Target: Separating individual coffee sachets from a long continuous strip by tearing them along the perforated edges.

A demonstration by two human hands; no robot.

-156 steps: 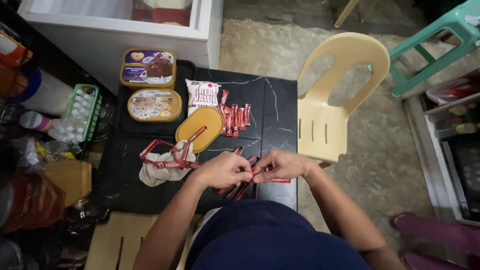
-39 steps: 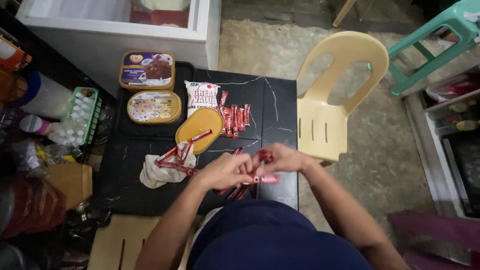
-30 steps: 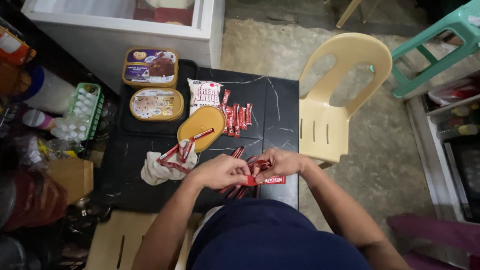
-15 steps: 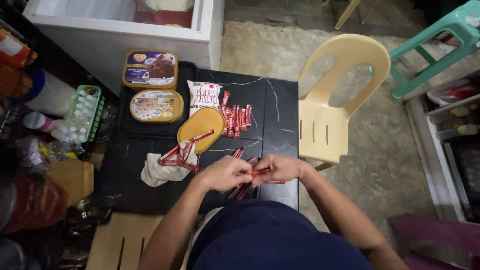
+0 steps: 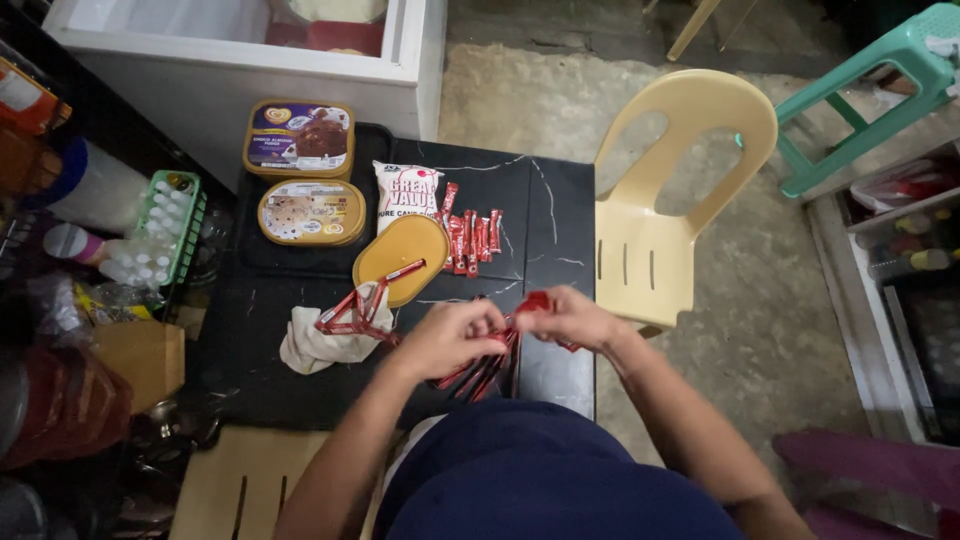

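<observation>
Head view: left hand [image 5: 452, 338] and right hand [image 5: 570, 318] close together over black marble-patterned table [image 5: 560, 215], both pinched on small red stick sachet [image 5: 533, 303] between them. More red sachets [image 5: 478, 372] lie under left hand. Crumpled white cloth [image 5: 318, 344] just left (torn red wrappers [image 5: 352, 312] on top). Cream plastic chair [image 5: 668, 210] beside table.

1 head camera looks steeply down (fairly close) onto the black table [image 5: 560, 215].

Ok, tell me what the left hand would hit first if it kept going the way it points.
The left hand points right, toward the right hand. It would probably meet the red sachet held between them first, then that hand; depth is hard to judge.
</observation>
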